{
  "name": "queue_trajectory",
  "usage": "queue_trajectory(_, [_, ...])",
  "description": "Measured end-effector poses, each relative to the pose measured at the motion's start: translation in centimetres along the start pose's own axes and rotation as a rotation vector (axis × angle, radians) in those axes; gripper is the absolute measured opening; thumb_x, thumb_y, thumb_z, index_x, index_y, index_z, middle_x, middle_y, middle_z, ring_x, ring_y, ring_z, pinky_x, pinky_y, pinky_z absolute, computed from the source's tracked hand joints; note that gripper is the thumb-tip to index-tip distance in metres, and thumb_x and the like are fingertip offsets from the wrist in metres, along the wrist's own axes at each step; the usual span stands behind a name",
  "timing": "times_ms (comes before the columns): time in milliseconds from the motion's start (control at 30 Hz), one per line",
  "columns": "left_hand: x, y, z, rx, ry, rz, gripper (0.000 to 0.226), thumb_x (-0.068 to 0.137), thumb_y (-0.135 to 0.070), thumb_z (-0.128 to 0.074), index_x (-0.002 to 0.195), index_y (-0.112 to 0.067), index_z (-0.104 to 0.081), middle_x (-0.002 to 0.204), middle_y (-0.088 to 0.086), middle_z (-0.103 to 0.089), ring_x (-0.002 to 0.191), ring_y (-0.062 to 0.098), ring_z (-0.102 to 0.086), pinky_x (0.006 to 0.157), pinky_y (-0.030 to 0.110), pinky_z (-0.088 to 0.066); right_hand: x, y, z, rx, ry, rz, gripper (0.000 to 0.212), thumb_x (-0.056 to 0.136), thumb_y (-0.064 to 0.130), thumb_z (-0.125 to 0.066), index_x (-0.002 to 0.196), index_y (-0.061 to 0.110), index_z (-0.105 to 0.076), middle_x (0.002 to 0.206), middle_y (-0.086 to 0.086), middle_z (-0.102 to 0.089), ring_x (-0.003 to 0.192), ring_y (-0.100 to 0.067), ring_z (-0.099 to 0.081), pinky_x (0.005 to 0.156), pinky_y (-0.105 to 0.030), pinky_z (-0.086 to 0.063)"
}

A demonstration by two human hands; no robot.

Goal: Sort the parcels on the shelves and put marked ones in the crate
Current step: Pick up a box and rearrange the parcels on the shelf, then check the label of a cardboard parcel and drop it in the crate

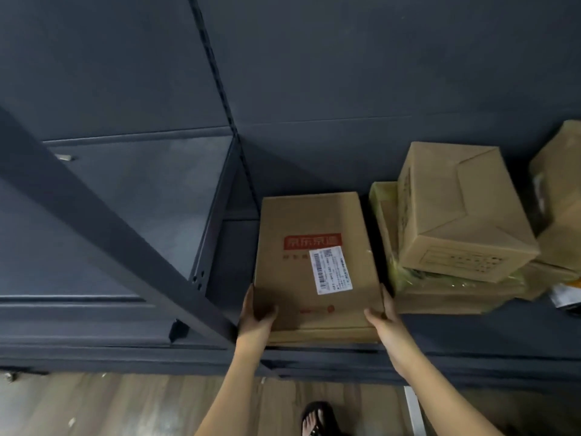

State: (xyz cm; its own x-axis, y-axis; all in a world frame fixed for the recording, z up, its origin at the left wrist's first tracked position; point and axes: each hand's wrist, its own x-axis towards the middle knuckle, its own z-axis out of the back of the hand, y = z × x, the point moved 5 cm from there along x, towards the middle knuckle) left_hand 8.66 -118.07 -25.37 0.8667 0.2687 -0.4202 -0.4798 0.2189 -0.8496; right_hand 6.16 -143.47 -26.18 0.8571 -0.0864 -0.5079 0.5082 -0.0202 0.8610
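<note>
A flat cardboard parcel point(317, 262) on the dark shelf point(471, 335) is gripped at its near corners — left hand point(256, 316), right hand point(385, 319).

Dim light falls on dark grey metal shelving point(471, 335) against a dark wall point(377, 58), above wood-plank floor point(125, 404).

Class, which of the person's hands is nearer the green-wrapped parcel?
Right. The right hand grips the right edge of the labelled box, beside the green-wrapped parcel; the left hand grips the far left edge.
</note>
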Motion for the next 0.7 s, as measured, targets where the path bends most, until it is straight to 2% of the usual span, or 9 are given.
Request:
queue_trajectory(167, [2.1, -0.5, -0.1, 0.013, -0.034, -0.009, 0.068, 0.09, -0.02, -0.063, 0.148, -0.03, -0.027, 0.147, -0.002, -0.044, 0.134, 0.022, -0.041, 0.111, 0.033, -0.034, 1.5, 1.3, -0.7, -0.051, -0.053, 0.041, 0.07, 0.098, 0.013, -0.047, 0.151, 0.034, -0.006, 0.158, 0.008, -0.015, 0.144, -0.016, -0.02, 0.114, -0.033, -0.019])
queue_trajectory(367, [2.3, -0.5, 0.0, 0.036, -0.041, -0.03, 0.068, 0.09, -0.024, -0.063, 0.147, -0.033, -0.028, 0.148, -0.002, -0.043, 0.135, 0.023, -0.041, 0.109, 0.033, -0.035, 1.5, 1.5, -0.9, -0.044, -0.096, 0.048, 0.07, 0.097, 0.009, -0.047, 0.15, 0.032, -0.009, 0.157, 0.007, -0.02, 0.143, -0.016, -0.023, 0.113, -0.031, -0.021])
queue_trajectory(600, [2.4, -0.5, 0.3, 0.102, 0.003, -0.011, 0.071, 0.091, -0.027, -0.061, 0.15, -0.029, -0.022, 0.15, 0.001, -0.039, 0.136, 0.026, -0.039, 0.111, 0.037, -0.034, 1.0, 1.8, -1.0, -0.137, -0.096, 0.012, 0.069, 0.096, 0.015, -0.05, 0.151, 0.028, -0.009, 0.156, 0.003, -0.023, 0.141, -0.019, -0.028, 0.112, -0.032, -0.024])
queue_trajectory(700, [2.4, -1.7, 0.4, 0.322, -0.076, -0.04, 0.076, 0.092, -0.029, -0.058, 0.153, -0.023, -0.014, 0.157, 0.004, -0.026, 0.142, 0.026, -0.03, 0.113, 0.04, -0.032, 0.0, 2.1, -0.4, -0.21, -0.137, 0.024, 0.064, 0.096, 0.021, -0.051, 0.151, 0.022, -0.018, 0.153, 0.001, -0.031, 0.14, -0.019, -0.032, 0.109, -0.027, -0.027])
